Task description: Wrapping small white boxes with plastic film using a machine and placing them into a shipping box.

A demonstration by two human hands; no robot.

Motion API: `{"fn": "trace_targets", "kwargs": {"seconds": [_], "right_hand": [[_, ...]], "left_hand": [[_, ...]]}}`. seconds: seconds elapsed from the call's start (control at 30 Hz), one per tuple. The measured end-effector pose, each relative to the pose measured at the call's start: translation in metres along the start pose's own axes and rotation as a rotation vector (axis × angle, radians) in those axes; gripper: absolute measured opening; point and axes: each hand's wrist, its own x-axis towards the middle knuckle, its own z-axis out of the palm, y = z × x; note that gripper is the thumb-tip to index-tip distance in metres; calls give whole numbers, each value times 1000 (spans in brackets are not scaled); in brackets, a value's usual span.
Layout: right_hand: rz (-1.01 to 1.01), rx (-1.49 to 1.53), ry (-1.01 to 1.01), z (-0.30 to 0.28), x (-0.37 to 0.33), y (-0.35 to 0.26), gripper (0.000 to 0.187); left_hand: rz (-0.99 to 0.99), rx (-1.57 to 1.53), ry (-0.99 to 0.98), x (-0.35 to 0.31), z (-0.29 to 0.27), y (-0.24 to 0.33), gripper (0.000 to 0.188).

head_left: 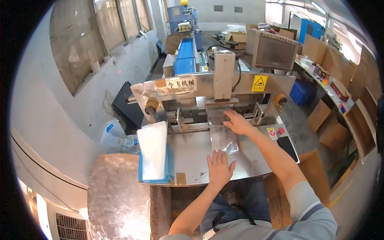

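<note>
A clear plastic bag (pixel 224 141) lies lengthwise on the metal bench (pixel 188 154) of a machine, its far end under the machine's upright head (pixel 225 76). My right hand (pixel 240 123) is on the far part of the bag, fingers curled toward the thumb and apparently gripping the film. Flat at the bag's near end rests my left hand (pixel 220 167), fingers stretched out and holding nothing. A stack of whitish plastic bags (pixel 154 150) leans in a blue holder (pixel 167 160) at the bench's left.
A red button (pixel 281 131) and a dark pad (pixel 287 148) sit at the bench's right edge. A large box lined with clear film (pixel 118 192) stands left, a cardboard box (pixel 316 172) right. Beyond the machine runs a blue conveyor (pixel 185 56).
</note>
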Motion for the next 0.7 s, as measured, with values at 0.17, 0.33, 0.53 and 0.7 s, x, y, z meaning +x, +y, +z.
{"fn": "trace_targets", "kwargs": {"seconds": [0.17, 0.33, 0.53, 0.7], "right_hand": [[-1, 177, 163, -2, -102, -33, 46], [75, 291, 231, -5, -202, -24, 31], [141, 274, 248, -16, -209, -10, 29], [136, 379, 153, -26, -202, 1, 27]], "left_hand": [[-1, 6, 40, -4, -11, -10, 63], [21, -22, -145, 7, -3, -6, 63], [-20, -54, -277, 24, -5, 10, 59], [35, -86, -242, 28, -9, 12, 48]]}}
